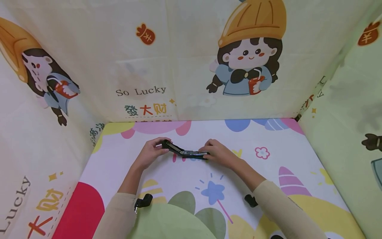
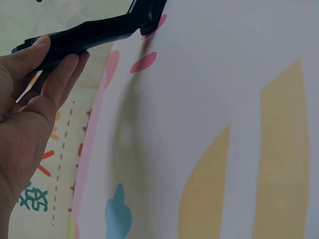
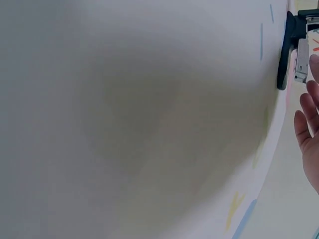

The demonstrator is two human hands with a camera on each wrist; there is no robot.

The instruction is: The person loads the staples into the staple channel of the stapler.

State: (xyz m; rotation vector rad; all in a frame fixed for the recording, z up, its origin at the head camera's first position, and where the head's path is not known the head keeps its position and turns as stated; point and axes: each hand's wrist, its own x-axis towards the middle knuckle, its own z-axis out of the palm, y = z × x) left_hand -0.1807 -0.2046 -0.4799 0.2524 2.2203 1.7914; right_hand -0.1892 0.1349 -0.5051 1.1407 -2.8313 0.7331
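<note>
A black stapler (image 1: 182, 152), swung wide open at its hinge, is held above the table between both hands. Its dark outer body (image 2: 94, 35) crosses the top of the left wrist view, and a metal staple channel (image 3: 301, 62) shows in the right wrist view. The left hand (image 1: 149, 153) grips one end, thumb on one side and fingers on the other. At the opposite end, the right hand (image 1: 220, 154) pinches the stapler, fingers on the far side and thumb near. In the right wrist view, the right hand (image 3: 311, 129) is partly cut off, its fingertips beside the channel.
A printed cloth covers the table (image 1: 238, 179). Cartoon-patterned curtain walls (image 1: 185, 66) stand behind it and on both sides. Each wrist carries a small black camera mount (image 1: 144, 200) by the beige sleeve (image 1: 116, 215).
</note>
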